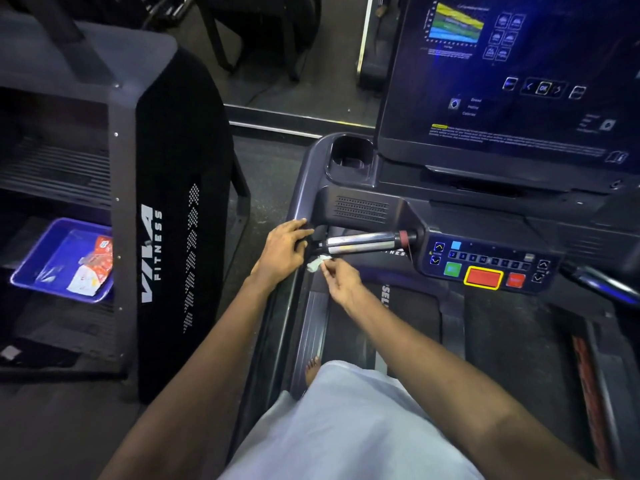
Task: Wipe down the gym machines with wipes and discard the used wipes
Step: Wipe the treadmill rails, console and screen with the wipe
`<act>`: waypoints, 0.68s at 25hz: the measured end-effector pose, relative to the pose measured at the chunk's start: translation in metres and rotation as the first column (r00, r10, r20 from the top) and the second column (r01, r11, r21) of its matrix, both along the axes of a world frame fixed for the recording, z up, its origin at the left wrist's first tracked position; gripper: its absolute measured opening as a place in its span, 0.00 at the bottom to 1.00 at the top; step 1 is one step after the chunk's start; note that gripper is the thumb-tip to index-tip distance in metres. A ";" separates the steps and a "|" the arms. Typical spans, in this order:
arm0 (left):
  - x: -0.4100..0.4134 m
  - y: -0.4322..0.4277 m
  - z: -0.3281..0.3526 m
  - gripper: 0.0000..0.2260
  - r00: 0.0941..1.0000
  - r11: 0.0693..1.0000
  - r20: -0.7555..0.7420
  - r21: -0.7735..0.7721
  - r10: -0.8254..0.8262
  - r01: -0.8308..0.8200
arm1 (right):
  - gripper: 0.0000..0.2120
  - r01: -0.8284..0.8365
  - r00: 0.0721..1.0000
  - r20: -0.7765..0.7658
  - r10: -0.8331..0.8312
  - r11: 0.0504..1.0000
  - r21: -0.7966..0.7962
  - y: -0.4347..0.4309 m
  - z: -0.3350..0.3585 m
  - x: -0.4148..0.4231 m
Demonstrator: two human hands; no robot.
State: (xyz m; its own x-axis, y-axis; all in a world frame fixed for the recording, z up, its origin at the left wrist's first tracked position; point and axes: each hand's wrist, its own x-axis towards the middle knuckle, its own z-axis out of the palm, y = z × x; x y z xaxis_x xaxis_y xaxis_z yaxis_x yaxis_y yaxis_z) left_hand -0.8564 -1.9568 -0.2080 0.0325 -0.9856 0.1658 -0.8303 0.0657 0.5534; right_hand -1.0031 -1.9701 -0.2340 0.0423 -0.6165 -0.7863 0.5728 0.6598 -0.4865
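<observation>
A small crumpled white paper wipe point(317, 263), pinched in the fingertips of the right hand point(341, 279), sits just under the left end of the treadmill's chrome-and-black cylindrical hand grip point(363, 242). The left hand point(284, 251) rests with its fingers laid out over the dark grey side rail point(302, 188), beside the grip's black collar. The wipe looks nearly weightless, soft and damp. It will likely bunch or tear if dragged by one corner, so a fuller fold under the fingertips would serve better on the smooth, rounded metal. The red collar and the button-studded dark control panel point(485, 268), with its yellow-framed red stop button point(483, 277), close off the grip on the right. There is open room below it, over the belt. To the left, beyond the black perforated "VILA FITNESS" side panel point(173, 237), a blue plastic tray point(45, 271) holds red-and-white packets point(91, 268).
</observation>
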 end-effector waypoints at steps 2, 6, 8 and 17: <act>-0.003 0.003 -0.001 0.16 0.994 0.999 0.107 0.012 -0.037 0.036 | 0.11 -0.101 0.992 0.082 0.097 0.994 0.039 -0.008 -0.002 -0.003; -0.011 0.006 -0.006 0.16 0.968 0.998 0.247 0.054 -0.039 0.027 | 0.09 -0.412 0.909 0.069 0.411 0.911 -0.006 -0.013 0.004 -0.012; -0.014 0.002 -0.004 0.16 0.962 0.998 0.271 0.054 -0.031 0.016 | 0.10 -0.570 0.821 -0.083 0.564 0.819 -0.070 -0.014 0.017 -0.026; -0.044 -0.029 0.006 0.16 0.979 0.984 0.119 0.086 -0.166 0.157 | 0.14 -0.930 0.010 -1.000 0.021 0.368 -0.001 -0.048 0.074 -0.102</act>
